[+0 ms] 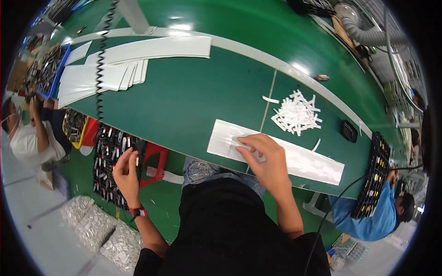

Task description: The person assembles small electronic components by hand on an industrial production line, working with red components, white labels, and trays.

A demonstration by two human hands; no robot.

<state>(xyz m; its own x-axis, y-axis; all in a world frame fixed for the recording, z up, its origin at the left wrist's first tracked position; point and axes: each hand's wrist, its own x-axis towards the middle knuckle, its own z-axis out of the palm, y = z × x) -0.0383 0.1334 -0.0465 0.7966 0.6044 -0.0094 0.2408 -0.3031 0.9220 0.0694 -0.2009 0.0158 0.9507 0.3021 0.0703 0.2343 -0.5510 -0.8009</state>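
Note:
My left hand (126,177) is over a black tray (105,165) of small dark pieces with white and red parts, at the table's near left edge. Its fingers are curled toward the thumb, and anything between them is too small to make out. A long white sheet (308,162) lies along the near edge of the green table. Above its left part is my right hand (267,161), thumb and index fingertip a little apart, with no object visible between them. Faint narrow strips (229,143) show on the sheet beside these fingertips.
Loose white strips (297,112) form a pile beyond the sheet. White sheets (101,76) are stacked far left, behind a hanging black coiled cord (100,69). A black case (348,131) and a filled black tray (372,177) are at right. People sit at both sides.

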